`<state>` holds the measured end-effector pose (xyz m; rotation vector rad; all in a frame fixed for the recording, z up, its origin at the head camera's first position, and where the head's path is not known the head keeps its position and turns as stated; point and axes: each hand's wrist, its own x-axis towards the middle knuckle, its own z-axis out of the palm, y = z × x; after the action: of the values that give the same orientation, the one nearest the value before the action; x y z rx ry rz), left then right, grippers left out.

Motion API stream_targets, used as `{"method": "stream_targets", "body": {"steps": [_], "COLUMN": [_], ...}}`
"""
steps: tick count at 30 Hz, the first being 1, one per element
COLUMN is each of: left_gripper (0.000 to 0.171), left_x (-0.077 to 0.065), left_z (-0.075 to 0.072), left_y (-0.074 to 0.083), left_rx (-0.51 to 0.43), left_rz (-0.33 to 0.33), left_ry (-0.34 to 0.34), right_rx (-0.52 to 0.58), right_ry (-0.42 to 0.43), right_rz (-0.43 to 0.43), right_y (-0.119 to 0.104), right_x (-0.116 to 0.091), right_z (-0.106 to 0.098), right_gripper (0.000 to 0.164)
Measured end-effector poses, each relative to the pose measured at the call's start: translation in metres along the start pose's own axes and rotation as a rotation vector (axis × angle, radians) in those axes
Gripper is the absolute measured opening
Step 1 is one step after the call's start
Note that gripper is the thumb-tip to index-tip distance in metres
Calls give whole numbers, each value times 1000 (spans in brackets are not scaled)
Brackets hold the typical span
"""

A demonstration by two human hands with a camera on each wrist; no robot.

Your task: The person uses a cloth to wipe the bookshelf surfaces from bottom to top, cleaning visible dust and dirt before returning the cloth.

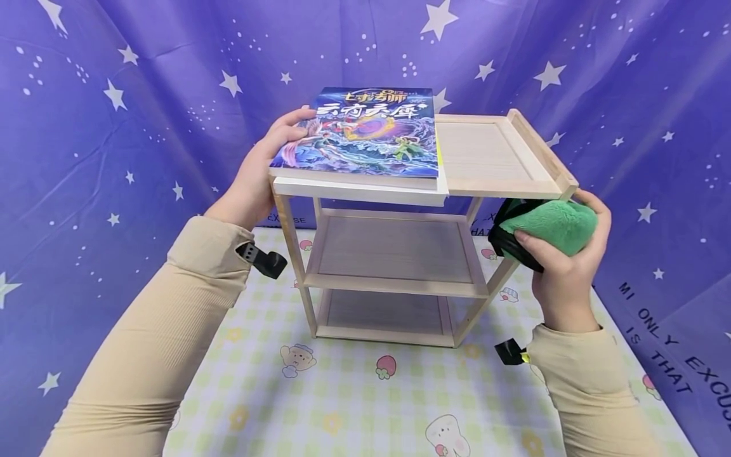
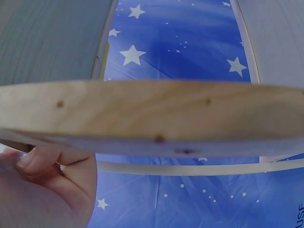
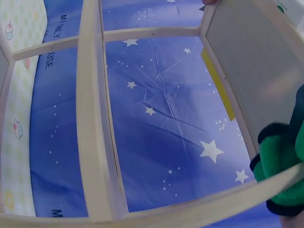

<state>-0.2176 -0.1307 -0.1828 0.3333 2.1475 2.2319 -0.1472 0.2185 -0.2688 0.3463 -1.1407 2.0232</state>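
Note:
A three-tier wooden shelf (image 1: 394,285) stands on the table, the raised rail of its top tier at the right. A book (image 1: 365,143) with a blue illustrated cover lies on the top tier's left part, over a white-edged book (image 1: 360,191). At that left end my left hand (image 1: 254,171) grips the top tier, its fingertips over the book's edge. Below the right end, my right hand (image 1: 568,273) holds a green plush item (image 1: 551,225) with black trim, thumb in front, fingers up by the rail. The right wrist view shows this plush (image 3: 280,152) against the top tier's underside.
A checked tablecloth (image 1: 342,406) with cartoon prints covers the table. Purple-blue curtains (image 1: 188,63) with white stars hang behind and on both sides. The middle tier (image 1: 394,251) and bottom tier (image 1: 382,311) lie under the books. A yellow strip (image 3: 218,85) shows beside the top tier.

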Motion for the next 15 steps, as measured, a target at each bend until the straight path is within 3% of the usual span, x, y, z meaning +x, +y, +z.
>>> {"method": "stream_targets", "body": {"steps": [9,15], "left_gripper": [46,46], "left_x": [-1,-1], "left_z": [0,-1], "left_y": [1,1], "left_rx": [15,16], "left_rz": [-7,-6], "left_ry": [2,-2], "right_rx": [-27,-86], "right_ry": [50,85], "right_rz": [-41,-20], "right_y": [6,14], "right_x": [-10,-25], "right_z": [-2,-10], "right_gripper": [72,72]}}
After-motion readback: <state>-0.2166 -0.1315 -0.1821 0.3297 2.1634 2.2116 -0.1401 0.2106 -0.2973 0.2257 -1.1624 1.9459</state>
